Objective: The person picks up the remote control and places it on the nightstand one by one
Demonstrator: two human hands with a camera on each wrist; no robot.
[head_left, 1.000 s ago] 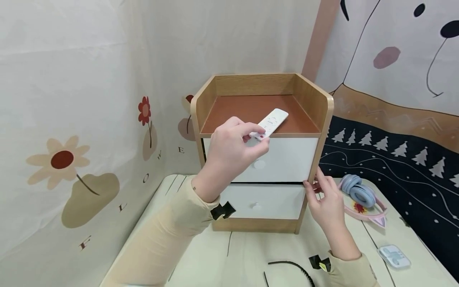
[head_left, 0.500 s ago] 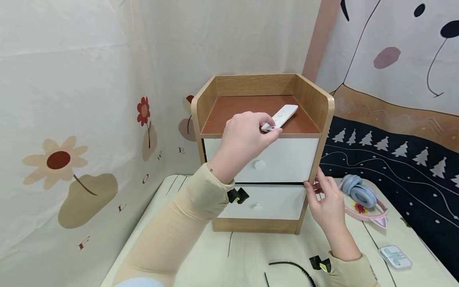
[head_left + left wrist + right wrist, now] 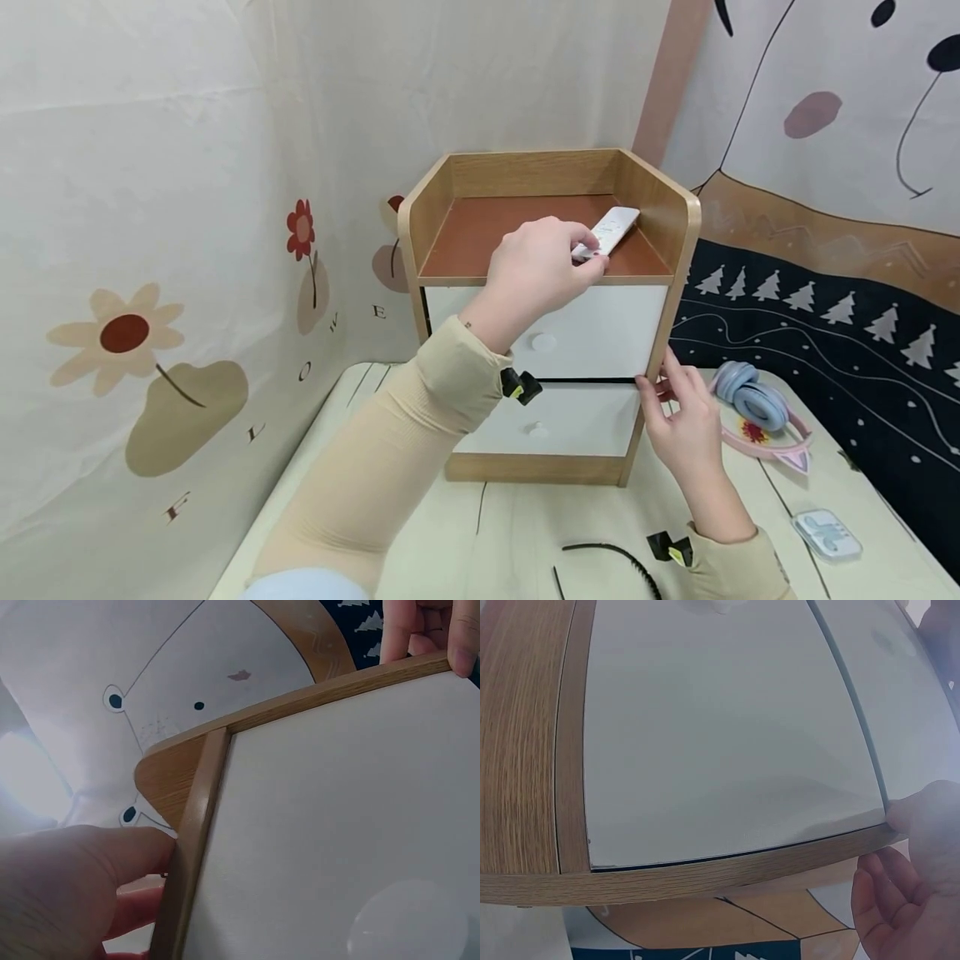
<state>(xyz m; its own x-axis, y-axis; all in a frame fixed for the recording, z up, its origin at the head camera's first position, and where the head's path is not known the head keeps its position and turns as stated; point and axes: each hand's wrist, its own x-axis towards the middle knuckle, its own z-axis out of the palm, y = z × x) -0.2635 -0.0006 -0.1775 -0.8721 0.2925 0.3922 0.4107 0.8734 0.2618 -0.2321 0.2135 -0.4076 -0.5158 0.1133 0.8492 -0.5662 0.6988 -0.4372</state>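
- Left hand [image 3: 543, 260] pinches remote [image 3: 618, 227] by near end.
- Remote sits over brown top shelf [image 3: 476, 229], toward right side; contact unclear.
- Right hand [image 3: 686, 425] grips cabinet [image 3: 532, 471] right edge, beside 2 white drawers [image 3: 615, 333].
- Headphones [image 3: 759, 408], earphone case [image 3: 825, 535] on table [image 3: 517, 542], right.

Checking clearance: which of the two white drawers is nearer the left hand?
The upper drawer, directly under the brown shelf; the left hand overlaps it in the head view. The lower drawer sits farther down.
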